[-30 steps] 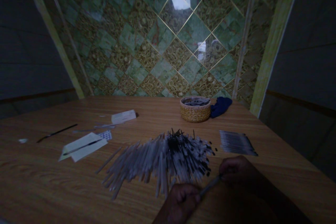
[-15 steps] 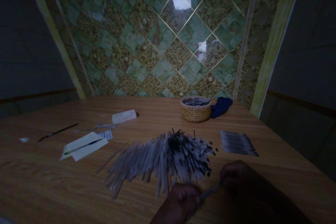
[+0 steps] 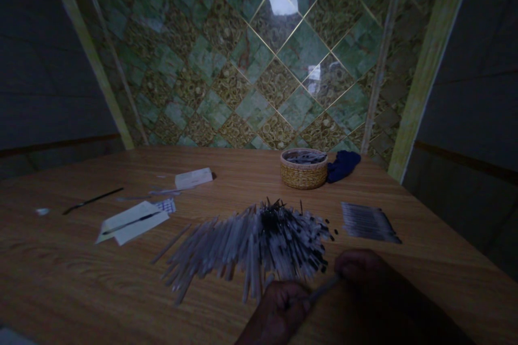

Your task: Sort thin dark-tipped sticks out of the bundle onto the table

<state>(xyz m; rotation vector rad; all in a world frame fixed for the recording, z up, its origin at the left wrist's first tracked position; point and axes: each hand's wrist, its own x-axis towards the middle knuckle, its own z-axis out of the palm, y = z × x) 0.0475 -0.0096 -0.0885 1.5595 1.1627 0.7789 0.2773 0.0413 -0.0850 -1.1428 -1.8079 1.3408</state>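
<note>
Between my two hands is a slim, pale grey pen-like stick (image 3: 324, 289), slanting up to the right. My left hand (image 3: 279, 310) pinches its lower end, and my right hand (image 3: 362, 275) is closed around its upper end. In the dim light I cannot make out its exact kind. Just beyond my left hand spreads a large fanned heap of similar translucent sticks (image 3: 226, 248), many with black ends at the right. Past my right hand lies a neat row of such sticks (image 3: 370, 222), side by side on the wooden table.
A round woven basket (image 3: 303, 175) holding more sticks stands at the back, beside a dark blue cloth (image 3: 343, 166). On the left are a white box (image 3: 194, 178), pale paper sheets (image 3: 141, 232) with a dark thin stick on them, and another dark stick (image 3: 93, 201).
My right hand has shifted slightly left, closer to my left hand, along the stick. Both hands keep their grip; the heap and the row look the same.
</note>
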